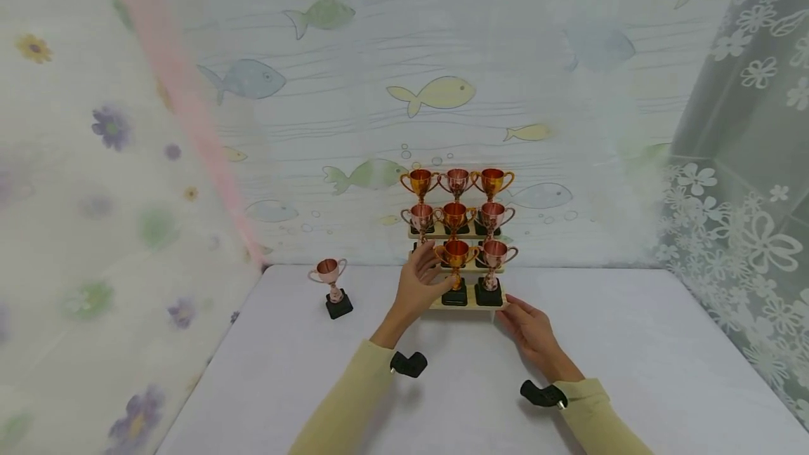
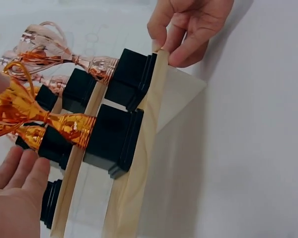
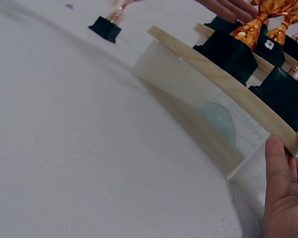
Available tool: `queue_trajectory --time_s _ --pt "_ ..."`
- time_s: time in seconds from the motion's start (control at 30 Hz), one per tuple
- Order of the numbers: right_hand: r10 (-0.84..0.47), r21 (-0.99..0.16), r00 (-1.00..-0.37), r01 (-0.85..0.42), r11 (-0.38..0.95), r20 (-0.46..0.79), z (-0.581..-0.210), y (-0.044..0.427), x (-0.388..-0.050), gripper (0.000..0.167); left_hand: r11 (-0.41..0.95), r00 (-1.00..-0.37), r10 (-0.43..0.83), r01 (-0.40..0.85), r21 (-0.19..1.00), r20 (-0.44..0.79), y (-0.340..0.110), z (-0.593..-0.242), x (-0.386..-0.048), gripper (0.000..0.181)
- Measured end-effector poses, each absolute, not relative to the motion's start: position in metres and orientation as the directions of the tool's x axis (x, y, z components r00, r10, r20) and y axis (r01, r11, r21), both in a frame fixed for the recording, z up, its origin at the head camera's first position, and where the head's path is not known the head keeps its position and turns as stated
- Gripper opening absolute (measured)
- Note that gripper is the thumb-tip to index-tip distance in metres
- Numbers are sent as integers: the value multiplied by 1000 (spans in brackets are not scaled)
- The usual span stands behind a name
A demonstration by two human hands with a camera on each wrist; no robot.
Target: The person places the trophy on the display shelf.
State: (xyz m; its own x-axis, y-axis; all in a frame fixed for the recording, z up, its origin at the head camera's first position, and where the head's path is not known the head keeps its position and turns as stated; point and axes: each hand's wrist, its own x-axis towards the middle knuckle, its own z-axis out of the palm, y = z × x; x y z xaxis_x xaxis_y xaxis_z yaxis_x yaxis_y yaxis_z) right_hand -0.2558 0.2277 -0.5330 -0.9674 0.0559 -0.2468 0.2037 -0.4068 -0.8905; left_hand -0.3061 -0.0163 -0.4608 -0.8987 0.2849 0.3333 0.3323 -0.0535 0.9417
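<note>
A stepped display stand with pale wooden shelves (image 2: pixel 150 124) on clear supports bears small gold and rose-pink trophy cups on black bases. On its front shelf stand a gold trophy (image 1: pixel 456 255) and, to the right, a pink trophy (image 1: pixel 495 255). My left hand (image 1: pixel 418 282) is beside the gold trophy, fingers extended and thumb apart; whether it touches the cup I cannot tell. With thumb and fingers, my right hand (image 1: pixel 529 332) pinches the right end of the front shelf (image 3: pixel 223 82). Another pink trophy (image 1: pixel 329 272) stands alone on the table, left of the stand.
The white-covered table (image 1: pixel 265 385) stretches to both sides of the stand. Behind hangs a fish-printed curtain (image 1: pixel 354 118), with a flowered curtain (image 1: pixel 95 230) at left and a lacy one (image 1: pixel 758 244) at right. Higher shelves hold gold and pink cups set close together.
</note>
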Motion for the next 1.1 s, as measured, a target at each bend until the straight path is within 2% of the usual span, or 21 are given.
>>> queue_trajectory --time_s 0.17,0.37,0.57,0.73,0.83,0.97,1.1 --pt "62 -892 -967 201 -405 -246 -533 228 -256 56 -51 -883 307 357 933 355 -41 -463 -294 76" --pt "68 -892 -970 184 -413 -232 -532 227 -256 56 61 -852 304 463 884 426 -86 -456 -281 74" --pt "65 -883 -973 174 -437 -224 -532 226 -256 59 193 -816 193 575 795 544 -137 -442 -275 68" --pt "66 -879 -970 184 -439 -236 -532 227 -256 58 287 -782 105 616 734 615 -172 -435 -275 66" --pt "59 -881 -970 189 -433 -237 -532 227 -256 58 326 -781 51 602 729 622 -185 -429 -273 63" --pt "63 -884 -970 185 -429 -234 -532 227 -256 57 371 -820 -10 528 764 572 -198 -431 -275 65" --pt "69 -885 -972 173 -432 -223 -533 227 -256 58 308 -871 -55 449 839 487 -207 -450 -289 73"
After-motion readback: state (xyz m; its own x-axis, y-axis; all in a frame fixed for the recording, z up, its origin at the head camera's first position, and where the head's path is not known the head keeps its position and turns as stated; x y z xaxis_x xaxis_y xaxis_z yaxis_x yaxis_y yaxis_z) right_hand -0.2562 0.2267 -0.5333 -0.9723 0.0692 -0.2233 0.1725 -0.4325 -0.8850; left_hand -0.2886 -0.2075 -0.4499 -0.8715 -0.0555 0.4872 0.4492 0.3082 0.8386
